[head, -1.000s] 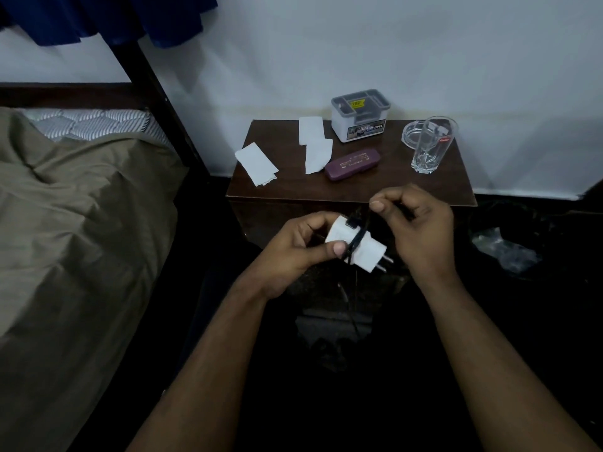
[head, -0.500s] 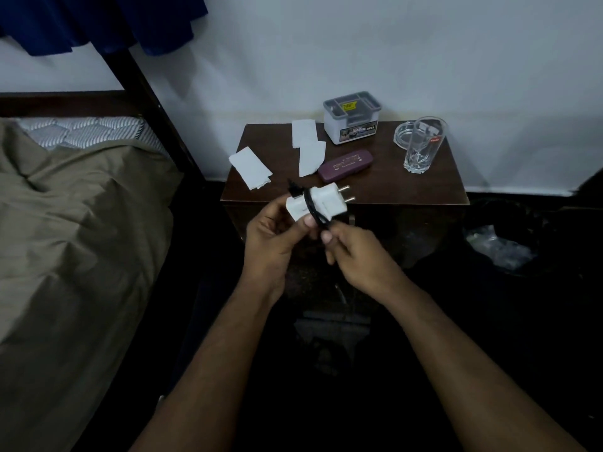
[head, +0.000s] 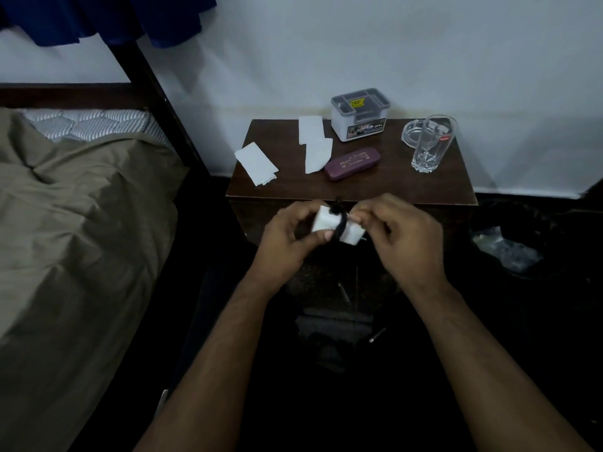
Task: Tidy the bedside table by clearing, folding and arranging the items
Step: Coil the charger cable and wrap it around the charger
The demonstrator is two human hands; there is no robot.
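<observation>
While held level, charger rightward-pointing.

A dim bedroom in a home.
A bed with an olive sheet stands beside a dark wooden bedside table against a white wall, holding a glass, a spectacle case and papers.

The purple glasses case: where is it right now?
In the head view, the purple glasses case lies near the middle of the bedside table, just in front of the white organiser box and right of the folded white paper.
</observation>
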